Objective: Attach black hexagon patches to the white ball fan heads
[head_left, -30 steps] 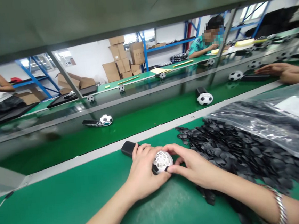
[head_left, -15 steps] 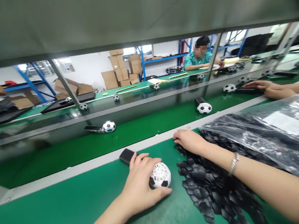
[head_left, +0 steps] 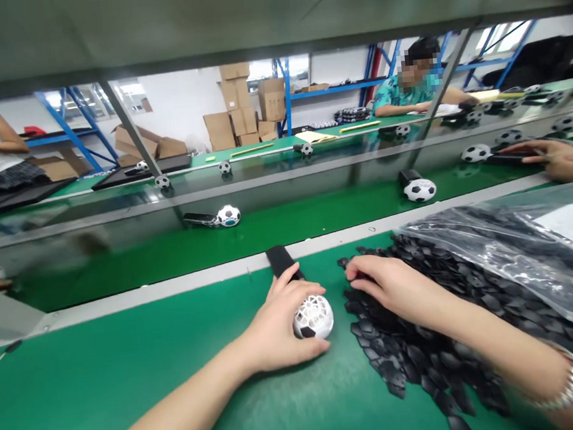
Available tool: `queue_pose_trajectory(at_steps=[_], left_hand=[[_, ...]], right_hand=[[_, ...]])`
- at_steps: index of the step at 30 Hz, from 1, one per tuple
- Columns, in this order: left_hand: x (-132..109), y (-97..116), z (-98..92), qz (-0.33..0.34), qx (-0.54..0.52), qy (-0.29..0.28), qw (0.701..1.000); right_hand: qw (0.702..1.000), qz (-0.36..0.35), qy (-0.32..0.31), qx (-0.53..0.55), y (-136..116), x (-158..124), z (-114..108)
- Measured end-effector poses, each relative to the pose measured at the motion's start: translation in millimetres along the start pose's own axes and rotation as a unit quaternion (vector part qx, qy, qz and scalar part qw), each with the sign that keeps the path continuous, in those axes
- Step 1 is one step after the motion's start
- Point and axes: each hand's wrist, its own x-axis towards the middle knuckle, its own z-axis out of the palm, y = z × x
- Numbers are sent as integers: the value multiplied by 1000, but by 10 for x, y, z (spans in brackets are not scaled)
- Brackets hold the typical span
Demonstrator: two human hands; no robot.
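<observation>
My left hand (head_left: 279, 326) is wrapped round a white soccer-ball device (head_left: 314, 316) that rests on the green bench. Open lattice shows on the ball's upper side, with a black patch lower down. Its black handle (head_left: 281, 262) points away from me toward the metal rail. Over the far left edge of a pile of flat black plastic pieces (head_left: 384, 330) is my right hand (head_left: 379, 277), its thumb and fingers pinched together. Whatever lies between those fingertips is hidden.
A clear plastic bag (head_left: 510, 249) lies over the pile's right side. Beyond the metal rail (head_left: 211, 273), soccer-ball devices (head_left: 419, 190) lie on a green belt (head_left: 287, 218). A co-worker's hand (head_left: 560, 159) touches one at the right. An overhead panel (head_left: 249, 17) spans the top.
The ball device has turned, so its handle points more directly away from me. My right hand has drawn slightly back at the pile's edge, fingers curled in. The camera view has shifted.
</observation>
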Motion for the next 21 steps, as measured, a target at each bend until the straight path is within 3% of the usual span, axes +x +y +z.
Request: queue_pose_trajectory(at_steps=[4,6,11,17,21], left_hand=[[-3,-44,-1,28,-5,6,1000],[-9,-46,7,34,-4,10,999],[-5,-47,-27,51,-18,7,999],[-12,12,-138,49,-41,-71,995],[-33,60,-76,25,-20,-48,998]], right_hand=[[976,-5,17,217,-206,-222,-9],[962,-2,16,271,-268,-259,-8],[946,-3,-14,323,-352,-276,13],[926,5,-40,375,-380,-296,58],[935,19,-32,352,-375,-316,64]])
